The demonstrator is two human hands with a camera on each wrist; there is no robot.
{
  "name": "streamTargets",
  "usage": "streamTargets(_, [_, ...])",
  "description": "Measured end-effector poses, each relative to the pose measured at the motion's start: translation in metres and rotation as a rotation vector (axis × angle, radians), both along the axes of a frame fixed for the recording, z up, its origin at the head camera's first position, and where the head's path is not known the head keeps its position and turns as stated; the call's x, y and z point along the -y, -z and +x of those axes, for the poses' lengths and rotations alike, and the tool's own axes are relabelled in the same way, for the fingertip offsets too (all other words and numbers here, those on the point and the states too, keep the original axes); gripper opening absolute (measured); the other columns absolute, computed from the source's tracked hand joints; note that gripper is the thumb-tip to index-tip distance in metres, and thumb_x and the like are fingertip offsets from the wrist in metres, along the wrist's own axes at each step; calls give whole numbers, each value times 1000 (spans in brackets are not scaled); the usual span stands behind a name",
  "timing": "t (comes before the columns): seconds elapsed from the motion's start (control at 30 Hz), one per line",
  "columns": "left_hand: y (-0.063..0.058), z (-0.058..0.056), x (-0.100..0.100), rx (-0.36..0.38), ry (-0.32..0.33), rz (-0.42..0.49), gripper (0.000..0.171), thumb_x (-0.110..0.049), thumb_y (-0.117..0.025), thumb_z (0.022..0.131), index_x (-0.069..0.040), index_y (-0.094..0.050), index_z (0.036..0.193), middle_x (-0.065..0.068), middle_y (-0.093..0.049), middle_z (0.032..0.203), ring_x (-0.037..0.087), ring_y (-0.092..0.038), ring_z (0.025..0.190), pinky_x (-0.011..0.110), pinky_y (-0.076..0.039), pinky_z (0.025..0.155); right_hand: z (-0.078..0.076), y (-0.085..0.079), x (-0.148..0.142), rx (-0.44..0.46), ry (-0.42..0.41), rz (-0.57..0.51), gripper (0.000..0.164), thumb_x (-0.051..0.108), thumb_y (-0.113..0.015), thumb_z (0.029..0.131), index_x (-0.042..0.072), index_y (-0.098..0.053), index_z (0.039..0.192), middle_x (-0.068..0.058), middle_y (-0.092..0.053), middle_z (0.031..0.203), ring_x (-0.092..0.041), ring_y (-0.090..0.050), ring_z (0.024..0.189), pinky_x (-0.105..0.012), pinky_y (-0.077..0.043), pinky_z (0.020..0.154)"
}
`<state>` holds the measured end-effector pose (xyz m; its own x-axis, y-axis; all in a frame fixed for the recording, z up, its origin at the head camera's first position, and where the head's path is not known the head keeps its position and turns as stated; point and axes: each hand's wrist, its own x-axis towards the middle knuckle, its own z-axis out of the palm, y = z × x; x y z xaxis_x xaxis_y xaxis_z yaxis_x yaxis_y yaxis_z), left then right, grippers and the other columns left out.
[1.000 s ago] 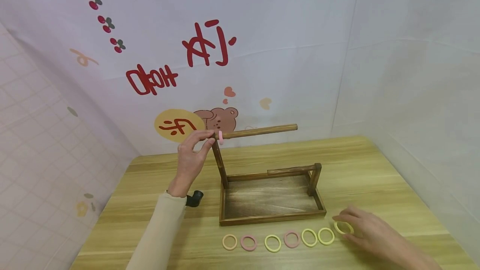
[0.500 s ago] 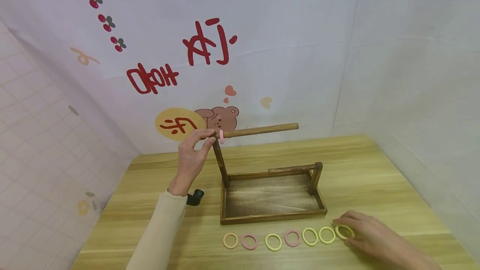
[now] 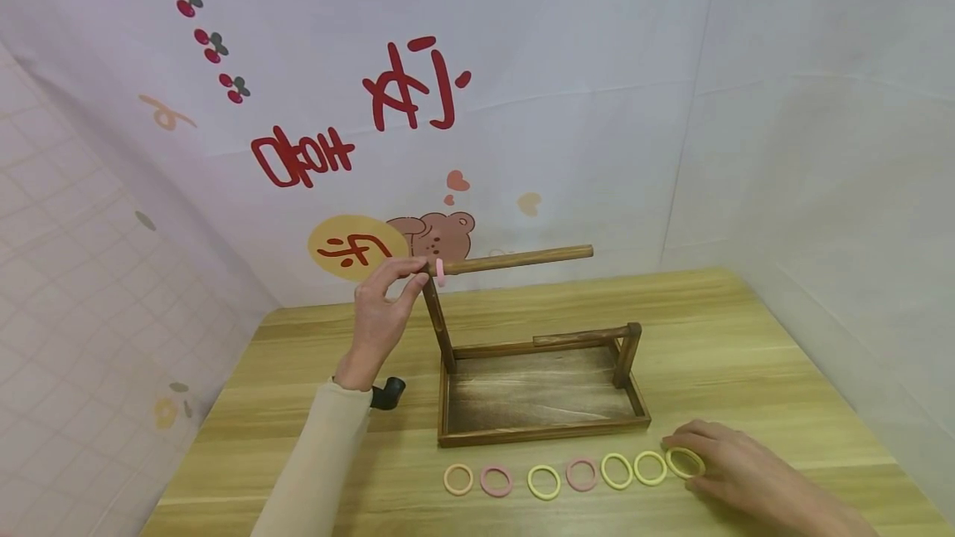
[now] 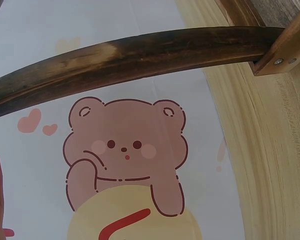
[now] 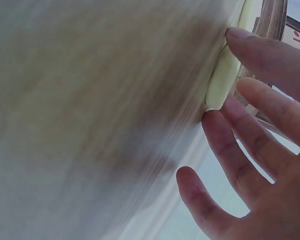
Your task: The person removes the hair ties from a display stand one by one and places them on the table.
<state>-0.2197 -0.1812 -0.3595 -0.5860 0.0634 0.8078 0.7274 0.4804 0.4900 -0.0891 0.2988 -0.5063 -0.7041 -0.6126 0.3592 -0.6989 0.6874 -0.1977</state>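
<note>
My left hand (image 3: pixel 379 313) pinches the top corner of a dark wooden stand with thumb and fingertips, where a long rod (image 3: pixel 522 258) meets the tall post (image 3: pixel 438 317). A pink ring (image 3: pixel 440 273) hangs on that rod, just right of the fingertips. In the left wrist view the post (image 4: pixel 140 54) crosses the top, with a finger at the left edge. Low on the right, my right hand (image 3: pixel 739 471) holds a yellow ring (image 5: pixel 223 82) at the tabletop between thumb and fingers. The remaining fingers are spread in the right wrist view.
Left of the held ring lies a row of several rings, among them a pink ring (image 3: pixel 496 495) and an orange ring (image 3: pixel 458 494). The stand's tray (image 3: pixel 552 436) and a lower, shorter rod (image 3: pixel 578 339) stand behind them. A patterned wall cloth (image 3: pixel 582 147) backs the table.
My right hand has settled round the rightmost yellow ring, which has shifted very slightly. The left hand and the pink ring on the rod stay where they were.
</note>
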Motion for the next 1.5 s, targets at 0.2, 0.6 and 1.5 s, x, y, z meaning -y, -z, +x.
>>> streamTargets(0.2, [11, -10, 8, 2, -4, -8, 23, 6, -78, 87, 2, -77, 109, 16, -75, 112, 33, -72, 102, 12, -48, 95, 3, -3, 0, 6, 36, 22, 52, 25, -94, 69, 21, -74, 117, 10, -68, 117, -16, -68, 102, -37, -60, 82])
streamTargets(0.6, [11, -9, 10, 9, 29, -4, 22, 0, -78, 90, -3, -77, 112, 11, -75, 115, 29, -72, 103, 15, -50, 96, 6, -14, 5, -17, 125, -17, 44, 32, -87, 84, 17, -74, 123, 6, -72, 121, -20, -70, 107, -19, -49, 97])
streamTargets(1.5, [11, -8, 7, 17, -15, -4, 23, 8, -78, 86, 5, -76, 109, 19, -74, 112, 36, -71, 101, 21, -53, 94, -20, -82, 64, -154, 60, -327, 48, 1, -86, 78, 19, -74, 121, 11, -72, 115, -12, -69, 104, -9, -43, 98])
